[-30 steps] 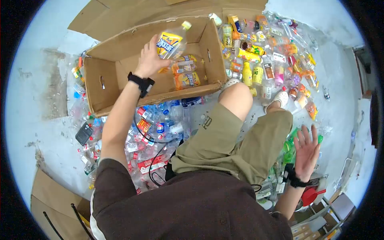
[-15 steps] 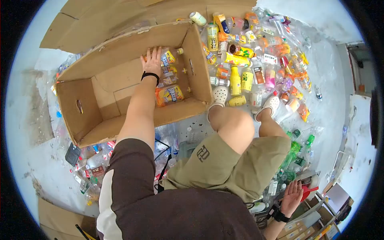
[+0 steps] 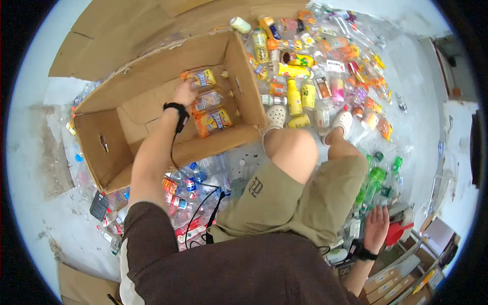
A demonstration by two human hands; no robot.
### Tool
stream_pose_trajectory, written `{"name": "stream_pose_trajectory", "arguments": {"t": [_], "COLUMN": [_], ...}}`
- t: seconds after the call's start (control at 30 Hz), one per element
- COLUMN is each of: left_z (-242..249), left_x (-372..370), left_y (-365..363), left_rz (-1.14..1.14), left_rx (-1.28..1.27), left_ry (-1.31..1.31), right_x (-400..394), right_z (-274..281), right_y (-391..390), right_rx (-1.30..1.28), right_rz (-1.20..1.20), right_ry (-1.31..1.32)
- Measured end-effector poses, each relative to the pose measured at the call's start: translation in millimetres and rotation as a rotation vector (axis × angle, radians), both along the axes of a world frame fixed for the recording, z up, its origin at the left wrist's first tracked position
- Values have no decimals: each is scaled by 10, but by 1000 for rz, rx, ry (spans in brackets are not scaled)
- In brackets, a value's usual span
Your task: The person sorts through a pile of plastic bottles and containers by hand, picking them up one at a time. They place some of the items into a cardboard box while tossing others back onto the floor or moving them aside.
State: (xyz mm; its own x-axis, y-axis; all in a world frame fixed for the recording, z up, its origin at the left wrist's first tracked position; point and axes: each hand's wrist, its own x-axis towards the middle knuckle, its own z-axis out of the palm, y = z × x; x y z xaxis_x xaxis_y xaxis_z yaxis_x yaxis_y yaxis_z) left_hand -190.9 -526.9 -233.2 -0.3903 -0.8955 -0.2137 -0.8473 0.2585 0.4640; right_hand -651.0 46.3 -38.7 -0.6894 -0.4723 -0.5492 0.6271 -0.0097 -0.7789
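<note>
My left hand (image 3: 186, 93) is inside a large cardboard box (image 3: 91, 119), beside the bottles near its right end. Its fingers point toward the neck of an upper orange-labelled bottle (image 3: 204, 78); they are blurred, so their grip is unclear. Below lie another bottle with a pale, orange-edged label (image 3: 208, 101) and a lower orange-labelled bottle (image 3: 214, 122), both on their sides. At the lower right, my right hand (image 3: 376, 227) is open with nothing in it, fingers stretched upward, close to green bottles (image 3: 375, 183) and a red object (image 3: 398, 231).
Yellow and orange bottles, such as a yellow bottle (image 3: 294, 96), cover the floor right of the box. Clear bottles with red and blue labels (image 3: 190, 184) lie below it. My white shoes (image 3: 276, 116) stand between bottles. A black cord hangs from my left wrist.
My left hand has moved down and slightly left within the box, its fingers less spread. The bottles there lie differently, with wider gaps. My right hand has risen slightly. The view has shifted.
</note>
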Motion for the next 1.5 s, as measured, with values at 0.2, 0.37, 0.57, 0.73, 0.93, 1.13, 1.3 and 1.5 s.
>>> {"name": "stream_pose_trajectory", "arguments": {"t": [0.2,0.37,0.57,0.73,0.93,1.13,1.3,1.5], "left_z": [1390,1840,377,-240,-567,-458,-402,-577], "left_x": [92,204,202,-326,-856,-1203,-1394,-1607], "left_y": [1199,2367,3017,3220,3181,3234,3081,2941], "left_rz": [-304,-109,-151,34,-43,-72,-93,-196], "left_rx": [391,516,984,1482,1497,1497,1485,1319], "left_ry": [351,525,428,327,183,65,25,84], "right_x": [90,184,107,-4,-225,-508,-814,-1220], "right_z": [60,144,-211,-473,-934,-1112,-971,-795], "right_y": [-14,59,298,152,102,-465,-993,-819], "right_rx": [-118,-90,319,372,359,587,524,505], "right_rz": [51,88,418,385,316,202,188,219], "right_ry": [15,62,-58,-113,-232,-412,-417,-275]}}
